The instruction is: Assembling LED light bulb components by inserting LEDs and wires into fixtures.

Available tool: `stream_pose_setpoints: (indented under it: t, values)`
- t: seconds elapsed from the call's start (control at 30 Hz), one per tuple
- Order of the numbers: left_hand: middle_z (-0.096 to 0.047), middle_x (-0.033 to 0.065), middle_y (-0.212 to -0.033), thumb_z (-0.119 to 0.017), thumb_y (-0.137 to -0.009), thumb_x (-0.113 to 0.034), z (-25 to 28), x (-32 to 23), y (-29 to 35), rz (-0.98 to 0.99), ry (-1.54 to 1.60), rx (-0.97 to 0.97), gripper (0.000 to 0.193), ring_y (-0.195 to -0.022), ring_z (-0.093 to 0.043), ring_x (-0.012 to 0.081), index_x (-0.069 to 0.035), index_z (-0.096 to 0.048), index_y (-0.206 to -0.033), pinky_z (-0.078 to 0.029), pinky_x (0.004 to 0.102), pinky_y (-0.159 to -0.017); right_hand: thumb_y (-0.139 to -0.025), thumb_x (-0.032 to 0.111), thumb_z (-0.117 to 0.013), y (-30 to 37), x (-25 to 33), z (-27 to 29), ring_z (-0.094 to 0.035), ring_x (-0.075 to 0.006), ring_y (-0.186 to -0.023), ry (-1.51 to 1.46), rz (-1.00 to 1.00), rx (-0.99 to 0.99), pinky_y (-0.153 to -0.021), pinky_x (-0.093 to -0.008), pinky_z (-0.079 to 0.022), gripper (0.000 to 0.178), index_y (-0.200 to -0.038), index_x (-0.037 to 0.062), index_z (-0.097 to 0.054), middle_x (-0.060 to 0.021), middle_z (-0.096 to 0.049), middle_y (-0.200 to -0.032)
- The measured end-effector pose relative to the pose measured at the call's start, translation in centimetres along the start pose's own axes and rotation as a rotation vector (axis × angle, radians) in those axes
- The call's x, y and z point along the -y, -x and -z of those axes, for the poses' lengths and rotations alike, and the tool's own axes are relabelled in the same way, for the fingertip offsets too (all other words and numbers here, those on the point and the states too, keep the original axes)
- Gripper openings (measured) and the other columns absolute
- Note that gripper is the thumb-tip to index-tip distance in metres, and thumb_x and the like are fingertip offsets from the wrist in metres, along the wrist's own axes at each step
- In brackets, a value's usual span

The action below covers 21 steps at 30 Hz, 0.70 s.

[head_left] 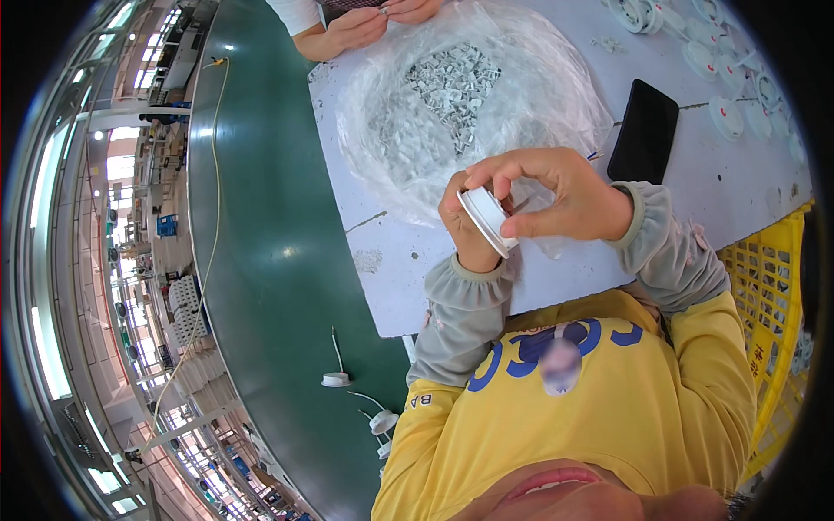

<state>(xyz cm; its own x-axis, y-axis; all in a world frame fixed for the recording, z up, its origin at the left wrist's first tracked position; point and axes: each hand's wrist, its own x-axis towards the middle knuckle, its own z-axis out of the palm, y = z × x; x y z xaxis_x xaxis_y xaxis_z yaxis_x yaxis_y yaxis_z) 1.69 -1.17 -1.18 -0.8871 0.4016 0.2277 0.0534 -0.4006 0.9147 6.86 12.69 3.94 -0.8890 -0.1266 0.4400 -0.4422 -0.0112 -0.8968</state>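
While fingers hold white fitting | clear bag beyond | black phone rightward

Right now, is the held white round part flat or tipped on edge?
Tipped on edge: the white round part, held between left hand and right hand, shows its side wall and a slanting rim.

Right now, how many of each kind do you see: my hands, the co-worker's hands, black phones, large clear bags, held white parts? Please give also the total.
Your hands: 2
Co-worker's hands: 2
Black phone: 1
Large clear bag: 1
Held white part: 1
Total: 7
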Motion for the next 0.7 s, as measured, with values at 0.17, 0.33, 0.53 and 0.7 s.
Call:
stream_pose_setpoints:
  t: [0.17, 0.33, 0.53, 0.7]
  values:
    - [-0.055, 0.0031, -0.07, -0.051, -0.084, -0.048, -0.5, -0.6, -0.3, 0.114, 0.179, 0.035, 0.046, -0.055, -0.05, 0.0067, -0.002, -0.05, -0.083, -0.04, 0.019, -0.046, -0.073, 0.002, -0.062, 0.0, -0.2, 0.2, -0.055, -0.0132, -0.09, -0.23, -0.068, -0.035, -0.085, -0.0264, -0.041, 0.012, -0.081, -0.0005, -0.053, -0.0103, -0.062, -0.095]
    - [-0.055, 0.0036, -0.069, -0.05, -0.084, -0.048, 0.5, -0.2, -0.3, 0.035, -0.128, 0.119, 0.047, -0.055, -0.051, 0.0066, -0.001, -0.05, -0.083, -0.04, 0.0185, -0.045, -0.073, -0.002, -0.059, 0.0, -0.4, 0.2, -0.055, -0.0121, -0.09, -0.2, -0.044, -0.052, -0.086, -0.027, -0.041, 0.009, -0.08, -0.0004, -0.053, -0.0093, -0.062, -0.093]
    - [-0.055, 0.0049, -0.065, -0.05, -0.084, -0.049, 0.1, -0.2, -0.3, 0.056, 0.055, 0.106, 0.049, -0.048, -0.051, 0.0089, 0.0, -0.049, -0.083, -0.04, 0.019, -0.041, -0.071, -0.007, -0.057, -0.1, -0.4, 0.2, -0.057, -0.0189, -0.096, -0.155, -0.074, -0.091, -0.087, -0.0302, -0.044, 0.011, -0.075, 0.0007, -0.05, -0.0147, -0.061, -0.097]
    - [-0.054, 0.0046, -0.062, -0.051, -0.084, -0.048, 0.3, -0.7, -0.3, 0.124, 0.134, 0.195, 0.047, -0.048, -0.051, 0.009, -0.002, -0.049, -0.084, -0.04, 0.0194, -0.041, -0.073, -0.003, -0.058, 0.1, -0.2, 0.3, -0.058, -0.0166, -0.093, -0.163, -0.057, -0.093, -0.084, -0.0285, -0.045, 0.009, -0.077, 0.0013, -0.052, -0.0131, -0.061, -0.095]
